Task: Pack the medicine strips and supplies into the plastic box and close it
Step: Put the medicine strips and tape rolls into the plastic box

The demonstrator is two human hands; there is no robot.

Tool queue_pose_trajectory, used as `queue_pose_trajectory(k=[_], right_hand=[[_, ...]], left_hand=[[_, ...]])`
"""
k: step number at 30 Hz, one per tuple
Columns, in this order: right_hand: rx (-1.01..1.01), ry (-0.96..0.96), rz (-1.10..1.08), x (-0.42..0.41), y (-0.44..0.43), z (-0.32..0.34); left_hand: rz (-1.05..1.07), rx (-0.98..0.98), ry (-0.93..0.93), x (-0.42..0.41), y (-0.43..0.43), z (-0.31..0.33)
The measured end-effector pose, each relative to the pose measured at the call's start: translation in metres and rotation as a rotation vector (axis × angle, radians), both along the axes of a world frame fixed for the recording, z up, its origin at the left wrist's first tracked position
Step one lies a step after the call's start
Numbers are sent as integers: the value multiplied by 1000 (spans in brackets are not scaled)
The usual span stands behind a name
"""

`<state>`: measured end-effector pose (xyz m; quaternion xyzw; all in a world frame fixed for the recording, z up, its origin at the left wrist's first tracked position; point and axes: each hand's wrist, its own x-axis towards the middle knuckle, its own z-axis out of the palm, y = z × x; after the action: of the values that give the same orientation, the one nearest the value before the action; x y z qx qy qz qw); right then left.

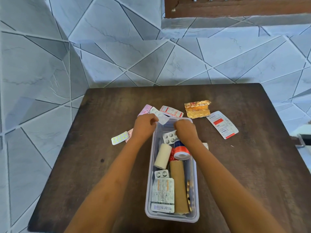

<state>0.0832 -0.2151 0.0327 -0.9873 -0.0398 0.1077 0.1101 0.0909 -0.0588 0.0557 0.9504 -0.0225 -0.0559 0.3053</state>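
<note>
A clear plastic box point(195, 190) lies lengthwise on the dark table, holding a white bandage roll point(162, 156), a brown roll point(179, 187), a red-and-white tape roll point(181, 151) and several strips. My left hand point(145, 126) pinches a small silver strip point(162, 121) at the box's far left corner. My right hand point(185, 130) grips a blister strip point(169, 137) over the box's far end. Loose strips lie around: yellow pills point(119, 137), a gold foil point(197, 109), a red-and-white strip point(222, 124), another point(171, 111).
The table point(84, 165) stands against a blue tiled wall. Pink and silver strips point(149, 110) lie beyond my left hand. A dark object point(304, 140) sits off the table's right edge. No lid can be made out.
</note>
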Motion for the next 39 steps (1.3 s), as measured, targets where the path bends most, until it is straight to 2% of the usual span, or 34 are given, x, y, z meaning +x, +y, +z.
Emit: queue_pose_trajectory(k=[3, 5, 7, 9, 12, 15, 19, 24, 29, 34, 39], right_hand=[[83, -128, -30, -3, -2, 5], [258, -275, -125, -6, -7, 12], [410, -380, -258, -7, -14, 16], [444, -420, -391, -4, -25, 13], [367, -346, -554, 2, -46, 1], [237, -201, -689, -1, -73, -22], [178, -85, -798, -3, -96, -38], [164, 50, -865, 7, -117, -43], [87, -47, -885, 7, -121, -35], [375, -194, -901, 9, -112, -9], [551, -294, -749, 9, -86, 26]], left_hand=[[151, -58, -44, 2, 24, -2], [242, -15, -35, 5, 41, -8], [282, 111, 64, 6, 55, -16], [249, 259, 219, 6, 65, -25], [161, 314, 332, 10, 71, -40], [97, 324, 335, 13, 55, -52], [160, 389, 301, 10, 51, -51], [158, 366, 389, 19, 52, -52], [167, 341, 447, 24, 53, -45], [211, 242, 366, 26, 52, -23], [214, 124, 159, 23, 39, 26]])
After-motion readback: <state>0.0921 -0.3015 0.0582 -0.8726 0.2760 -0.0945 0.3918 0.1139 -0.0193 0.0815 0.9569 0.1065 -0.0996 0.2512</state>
